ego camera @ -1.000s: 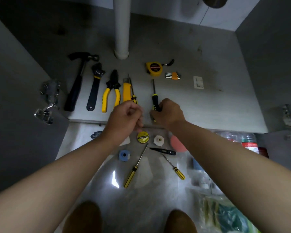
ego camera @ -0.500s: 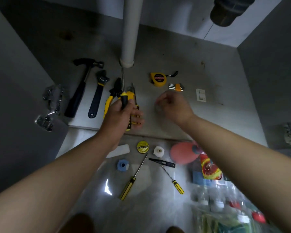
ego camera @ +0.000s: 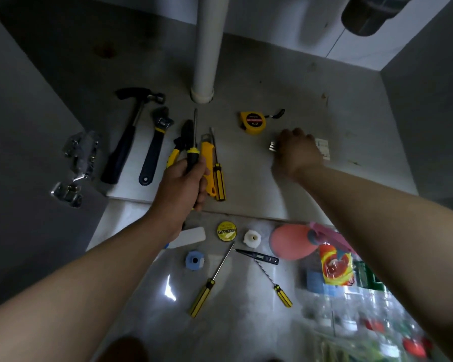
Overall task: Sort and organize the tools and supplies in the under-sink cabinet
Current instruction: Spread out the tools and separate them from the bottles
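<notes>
- The cabinet floor [ego camera: 246,178] was a flat, matt grey panel, scuffed and speckled. A smooth round white drain pipe [ego camera: 207,48] met it near the back edge.
- The left hand [ego camera: 181,184] held a black-handled screwdriver [ego camera: 192,152] above the front edge, left of centre. Its fingers were clamped round the rubbery grip with the yellow collar, and the thin steel shaft pointed toward the back edge.
- The right hand [ego camera: 297,152] lay knuckles-up, right of centre. Its fingers were curled down on the hex key set [ego camera: 272,146], of which only the bright steel key ends showed at the hand's left side.
- Five tools lay side by side across the left half, handles toward the front edge.
  - The claw hammer [ego camera: 126,147] had a black head and a dark grip.
  - The adjustable wrench [ego camera: 154,147] was dark and slim.
  - The pliers [ego camera: 172,155] had yellow sleeves and were partly under the held screwdriver.
  - The utility knife [ego camera: 207,158] was of yellow plastic.
  - The striped screwdriver [ego camera: 219,181] had a ribbed yellow-and-black handle and lay just beside the knife.
- The tape measure [ego camera: 253,122], a squat yellow case with a round red label and a black loop, lay between the pipe and the right hand.
- More things lay on the glossy tiled floor [ego camera: 141,296] before the front edge:
  - a round yellow tape roll [ego camera: 226,231]
  - a white plastic nut [ego camera: 252,238]
  - a blue spool [ego camera: 194,260]
  - a black tester pen [ego camera: 259,257]
  - two slim screwdrivers [ego camera: 207,288] with striped handles
</notes>
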Tool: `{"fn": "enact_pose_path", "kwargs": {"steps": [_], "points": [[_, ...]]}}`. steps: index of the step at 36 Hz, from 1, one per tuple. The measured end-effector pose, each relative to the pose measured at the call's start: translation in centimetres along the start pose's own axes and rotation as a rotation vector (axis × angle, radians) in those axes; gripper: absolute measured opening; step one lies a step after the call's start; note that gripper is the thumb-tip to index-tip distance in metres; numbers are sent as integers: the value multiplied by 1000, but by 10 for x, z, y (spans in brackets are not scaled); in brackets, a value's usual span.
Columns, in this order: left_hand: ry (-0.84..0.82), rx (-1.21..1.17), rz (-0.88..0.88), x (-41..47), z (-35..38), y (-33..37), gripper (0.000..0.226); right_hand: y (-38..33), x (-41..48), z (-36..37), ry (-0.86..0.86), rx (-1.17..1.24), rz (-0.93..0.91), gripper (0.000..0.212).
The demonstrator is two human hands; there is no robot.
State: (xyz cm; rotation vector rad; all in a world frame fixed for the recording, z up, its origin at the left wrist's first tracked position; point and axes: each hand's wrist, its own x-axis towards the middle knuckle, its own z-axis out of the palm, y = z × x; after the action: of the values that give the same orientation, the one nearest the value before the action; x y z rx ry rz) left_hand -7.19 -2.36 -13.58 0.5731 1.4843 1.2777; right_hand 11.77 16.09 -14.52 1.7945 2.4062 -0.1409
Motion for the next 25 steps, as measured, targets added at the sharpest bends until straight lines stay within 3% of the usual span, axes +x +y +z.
{"fn": "enact_pose_path", "kwargs": {"steps": [6, 10, 13, 16, 21, 25], "points": [[-20, 32, 2, -20, 3, -9, 29, 3, -15, -4, -179, 98, 104, 34], [-89, 103, 46, -41, -7, -25, 28, 1, -47, -13, -171, 113, -77, 22], [-141, 318, 115, -58, -20, -45, 32, -5, -86, -24, -127, 301, -193, 32], [-210, 582, 160, -75, -34, -68, 28, -13, -128, -27, -248, 514, -251, 30], [-333, 909, 118, -96, -62, -101, 25, -15, -191, 12, -636, 848, -77, 21], [-422, 998, -7, -101, -91, -121, 9, -10, -222, 57, -728, 869, 90, 12]]}}
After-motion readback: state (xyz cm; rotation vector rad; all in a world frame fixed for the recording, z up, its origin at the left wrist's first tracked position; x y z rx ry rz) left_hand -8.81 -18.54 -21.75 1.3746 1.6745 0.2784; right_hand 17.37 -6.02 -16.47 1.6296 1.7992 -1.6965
